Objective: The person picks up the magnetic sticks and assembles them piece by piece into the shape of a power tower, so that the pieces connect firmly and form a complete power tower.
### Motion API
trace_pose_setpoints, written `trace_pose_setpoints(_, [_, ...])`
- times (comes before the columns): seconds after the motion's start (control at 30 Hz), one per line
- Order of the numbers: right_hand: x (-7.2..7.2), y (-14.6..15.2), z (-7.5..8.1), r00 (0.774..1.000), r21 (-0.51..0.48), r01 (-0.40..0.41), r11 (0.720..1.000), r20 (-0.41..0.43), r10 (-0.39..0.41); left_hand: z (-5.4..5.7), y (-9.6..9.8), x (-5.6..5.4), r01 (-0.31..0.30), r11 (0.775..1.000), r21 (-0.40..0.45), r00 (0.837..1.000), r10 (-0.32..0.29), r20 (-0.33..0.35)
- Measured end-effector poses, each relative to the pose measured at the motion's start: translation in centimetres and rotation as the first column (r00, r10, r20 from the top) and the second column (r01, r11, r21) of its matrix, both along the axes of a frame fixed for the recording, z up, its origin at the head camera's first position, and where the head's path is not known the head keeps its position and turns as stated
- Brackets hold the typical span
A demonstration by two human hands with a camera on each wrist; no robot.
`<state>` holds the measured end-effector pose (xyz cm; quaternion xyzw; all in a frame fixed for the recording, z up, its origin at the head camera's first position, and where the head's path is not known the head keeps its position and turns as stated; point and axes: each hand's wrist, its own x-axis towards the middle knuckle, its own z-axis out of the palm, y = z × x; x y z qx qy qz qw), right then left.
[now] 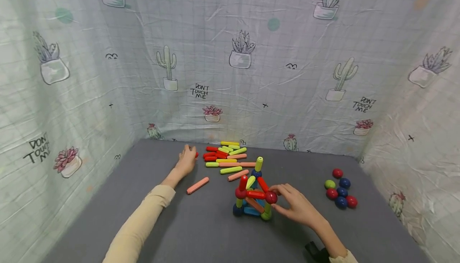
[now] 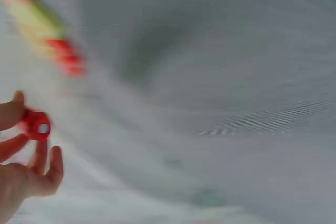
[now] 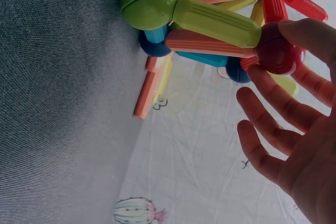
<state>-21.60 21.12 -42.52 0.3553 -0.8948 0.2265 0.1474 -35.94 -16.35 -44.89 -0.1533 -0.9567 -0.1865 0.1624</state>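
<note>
My left hand [image 1: 186,161] pinches a red magnetic stick [image 2: 38,125] between thumb and fingers; its round end with a pale disc faces the left wrist camera. On the tabletop to the right stands a built frame of magnetic sticks and balls, with a blue stick [image 1: 252,211] along its base. A red stick [image 1: 243,182] points up from one top corner and a yellow-green stick [image 1: 259,164] from the back one. At the near right top corner, my right hand [image 1: 296,205] holds a dark red ball [image 3: 276,51] with thumb and index finger, its other fingers spread below.
Loose red, yellow-green and salmon sticks [image 1: 237,165] lie at the back middle. One salmon stick [image 1: 197,185] lies apart, near the left forearm. Several balls [image 1: 342,192] sit at the right. A printed cloth [image 1: 223,75] hangs behind the grey tabletop [image 1: 201,231].
</note>
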Motion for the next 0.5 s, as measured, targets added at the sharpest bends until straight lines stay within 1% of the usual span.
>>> trace_pose_setpoints(0.03, [0.0, 0.0, 0.0, 1.000, -0.001, 0.003, 1.000, 0.003, -0.003, 1.0, 0.9, 0.7, 0.037, 0.998, 0.042, 0.998, -0.034, -0.057])
trace_pose_setpoints(0.07, [0.1, 0.0, 0.0, 1.000, 0.002, 0.008, 1.000, 0.003, -0.008, 2.0, 1.8, 1.4, 0.081, 0.994, 0.078, 0.991, -0.073, -0.111])
trace_pose_setpoints(0.1, [0.1, 0.0, 0.0, 1.000, 0.002, 0.011, 1.000, 0.003, -0.011, 3.1, 2.8, 2.2, 0.129, 0.986, 0.102, 0.981, -0.112, -0.161])
trace_pose_setpoints(0.17, [0.1, 0.1, -0.1, 1.000, -0.004, 0.012, 1.000, 0.004, -0.012, 5.1, 5.1, 4.2, 0.226, 0.963, 0.150, 0.954, -0.188, -0.233])
trace_pose_setpoints(0.23, [0.1, 0.1, -0.1, 1.000, -0.016, 0.010, 1.000, 0.009, -0.010, 6.9, 7.3, 6.3, 0.315, 0.930, 0.190, 0.928, -0.259, -0.269])
trace_pose_setpoints(0.33, [-0.2, 0.3, -0.4, 0.999, -0.066, -0.015, 0.998, 0.027, 0.017, 8.7, 10.3, 9.2, 0.454, 0.860, 0.234, 0.880, -0.392, -0.268])
trace_pose_setpoints(0.4, [-0.4, 0.5, -0.7, 0.999, -0.107, -0.036, 0.994, 0.034, 0.040, 9.2, 12.0, 10.7, 0.530, 0.817, 0.228, 0.844, -0.483, -0.232])
trace_pose_setpoints(0.47, [-0.6, 0.6, -1.0, 0.998, -0.145, -0.055, 0.988, 0.036, 0.061, 9.4, 13.5, 11.8, 0.577, 0.792, 0.198, 0.816, -0.551, -0.176])
trace_pose_setpoints(0.5, [-0.6, 0.7, -1.2, 0.997, -0.156, -0.060, 0.986, 0.034, 0.066, 9.3, 14.1, 12.1, 0.590, 0.791, 0.164, 0.807, -0.571, -0.148])
